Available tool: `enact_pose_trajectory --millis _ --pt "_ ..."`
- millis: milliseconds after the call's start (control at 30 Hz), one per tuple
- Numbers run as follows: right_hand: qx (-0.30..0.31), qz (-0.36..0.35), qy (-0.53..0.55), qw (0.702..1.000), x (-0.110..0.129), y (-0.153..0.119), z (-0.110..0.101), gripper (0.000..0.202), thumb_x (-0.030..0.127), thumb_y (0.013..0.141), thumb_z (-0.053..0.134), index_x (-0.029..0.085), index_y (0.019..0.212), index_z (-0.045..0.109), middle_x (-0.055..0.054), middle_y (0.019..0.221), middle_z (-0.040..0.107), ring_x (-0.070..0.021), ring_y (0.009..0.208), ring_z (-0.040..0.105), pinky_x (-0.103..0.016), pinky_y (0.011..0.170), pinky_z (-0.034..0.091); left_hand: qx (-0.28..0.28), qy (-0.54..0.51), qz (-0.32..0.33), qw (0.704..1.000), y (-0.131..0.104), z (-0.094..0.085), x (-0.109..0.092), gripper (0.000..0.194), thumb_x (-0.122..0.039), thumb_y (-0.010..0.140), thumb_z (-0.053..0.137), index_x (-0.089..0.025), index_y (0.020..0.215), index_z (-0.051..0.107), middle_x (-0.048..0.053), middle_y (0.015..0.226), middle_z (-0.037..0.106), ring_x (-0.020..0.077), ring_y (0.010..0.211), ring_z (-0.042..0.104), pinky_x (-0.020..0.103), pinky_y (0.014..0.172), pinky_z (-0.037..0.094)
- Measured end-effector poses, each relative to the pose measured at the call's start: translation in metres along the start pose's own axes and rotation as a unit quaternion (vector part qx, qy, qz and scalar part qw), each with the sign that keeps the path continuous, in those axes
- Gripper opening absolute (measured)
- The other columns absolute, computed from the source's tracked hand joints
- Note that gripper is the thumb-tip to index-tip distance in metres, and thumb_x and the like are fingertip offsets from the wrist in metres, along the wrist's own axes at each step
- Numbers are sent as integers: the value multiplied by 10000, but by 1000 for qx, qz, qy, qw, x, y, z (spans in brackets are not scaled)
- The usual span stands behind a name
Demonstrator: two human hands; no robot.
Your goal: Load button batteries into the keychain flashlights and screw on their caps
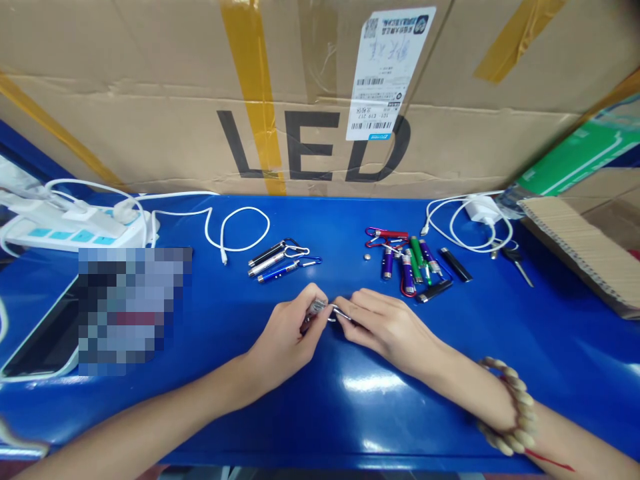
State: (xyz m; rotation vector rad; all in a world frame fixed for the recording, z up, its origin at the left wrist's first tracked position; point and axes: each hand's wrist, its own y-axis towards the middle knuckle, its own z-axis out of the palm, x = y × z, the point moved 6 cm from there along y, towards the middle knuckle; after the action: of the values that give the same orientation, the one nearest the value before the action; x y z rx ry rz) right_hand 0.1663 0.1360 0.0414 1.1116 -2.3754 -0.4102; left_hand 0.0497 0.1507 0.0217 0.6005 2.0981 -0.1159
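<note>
Over the middle of the blue table, my left hand (285, 337) is closed around a small silver cylinder (317, 306), whose body is mostly hidden by the fingers. My right hand (390, 327) pinches a silver carabiner clip (341, 312) right beside it; whether the clip is joined to the cylinder I cannot tell. Beyond my left hand lie a black penlight (265, 254), a silver penlight (273, 262) and a blue penlight (278, 271), each with a clip. Past my right hand is a loose pile with a red penlight (391, 234), a green penlight (416, 255) and purple penlights (387, 263).
A large cardboard box (175, 87) walls off the back. On the left are a power strip (75, 230), a phone (45, 327) and a white cable (245, 209). To the right lie a charger (483, 209), a key (523, 267) and a cardboard piece (585, 253).
</note>
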Motion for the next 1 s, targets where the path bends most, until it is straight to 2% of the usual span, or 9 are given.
enact_pose_trajectory --millis 100,200,300,433,600,833,933,1000 --pt "-21 12 9 1000 -3 -1 -1 224 172 903 441 28 892 612 -44 664 481 -119 608 418 -246 552 381 5 -15 -11 1000 -1 1 0 167 -269 907 383 -175 769 371 -36 644 463 69 516 398 187 496 313" --pt "-68 49 34 996 -8 -3 -10 184 165 894 465 50 942 600 -35 678 481 -110 625 431 -233 574 392 11 -22 -14 1000 -3 0 -5 116 -281 903 397 -180 848 379 -33 697 462 75 557 401 194 544 344" --pt "-128 80 40 988 -10 -4 -21 158 130 884 474 76 975 591 -31 705 505 -95 628 447 -221 595 400 37 -9 -8 999 -4 0 -9 137 -248 937 276 -181 950 394 7 828 512 95 632 437 221 620 374" --pt "-157 70 40 984 -3 -4 -23 132 109 873 484 94 940 597 -45 760 557 -92 644 477 -226 612 414 45 19 20 999 -2 1 -10 143 -197 931 279 -180 966 416 32 887 540 115 703 488 232 664 390" --pt "-138 79 57 986 -3 -4 -15 172 137 895 458 95 989 595 -42 753 552 -96 663 485 -230 614 428 50 19 33 998 0 6 -9 95 -171 918 339 -178 943 431 22 891 571 114 782 544 206 694 412" --pt "-117 100 82 985 -4 -4 -10 204 138 900 457 96 1057 580 -35 748 519 -102 676 484 -228 635 428 15 27 33 999 -2 1 -8 103 -180 922 379 -186 1000 446 -16 862 599 80 739 567 166 672 420" --pt "-88 123 82 985 -10 -5 -4 275 196 921 432 102 1156 538 -47 798 533 -110 732 518 -223 673 456 -36 92 58 993 0 -7 -6 114 -197 914 411 -181 1013 465 -16 860 624 89 734 581 175 657 431" --pt "-41 129 72 988 -15 -5 3 342 235 937 395 114 1246 476 -66 871 553 -131 805 542 -241 720 480 -70 180 81 978 3 -13 -6 122 -228 904 441 -179 995 506 -1 890 640 121 778 586 206 676 440"
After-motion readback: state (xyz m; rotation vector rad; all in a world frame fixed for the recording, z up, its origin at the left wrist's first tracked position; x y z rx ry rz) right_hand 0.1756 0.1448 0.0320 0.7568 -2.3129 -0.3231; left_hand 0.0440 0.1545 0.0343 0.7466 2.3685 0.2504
